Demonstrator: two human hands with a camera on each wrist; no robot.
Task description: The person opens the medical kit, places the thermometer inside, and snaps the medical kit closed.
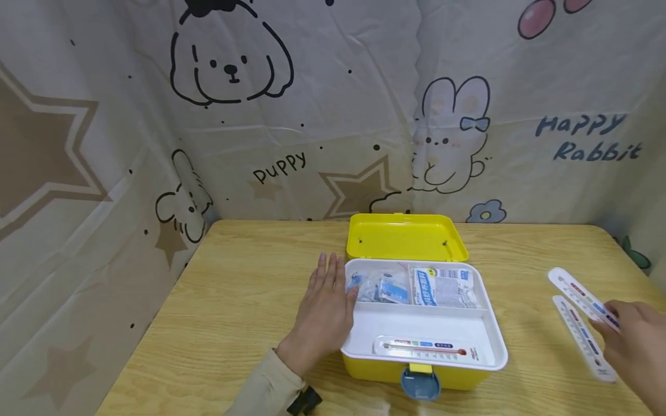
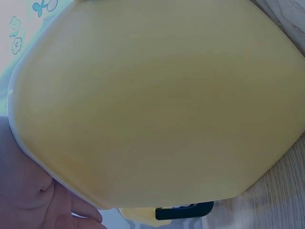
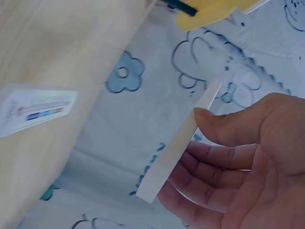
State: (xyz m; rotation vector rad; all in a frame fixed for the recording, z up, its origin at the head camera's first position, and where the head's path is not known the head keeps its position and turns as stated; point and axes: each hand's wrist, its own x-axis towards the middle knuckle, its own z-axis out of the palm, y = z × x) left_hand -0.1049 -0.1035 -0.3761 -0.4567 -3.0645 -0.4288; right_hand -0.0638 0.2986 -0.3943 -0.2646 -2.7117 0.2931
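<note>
A yellow box with a white tray (image 1: 426, 326) stands on the table; a thermometer strip (image 1: 424, 349) lies in its front compartment. My left hand (image 1: 325, 315) rests with extended fingers against the tray's left rim; in the left wrist view the hand (image 2: 38, 191) touches the edge of the yellow box (image 2: 157, 105). To the right, my right hand (image 1: 637, 341) pinches one white thermometer strip (image 1: 580, 296) between thumb and fingers. A second strip (image 1: 583, 338) lies on the table just beneath it. In the right wrist view the hand (image 3: 238, 162) holds the strip (image 3: 176, 148) edge-on, above the other strip (image 3: 40, 109).
Behind the tray lies the open yellow lid (image 1: 406, 237). The tray's back compartments hold plastic-wrapped items (image 1: 382, 287) and a gauze packet (image 1: 444, 288). A blue-grey latch (image 1: 421, 384) hangs at the front. A printed cloth (image 1: 312, 115) hangs behind the wooden table (image 1: 250, 277).
</note>
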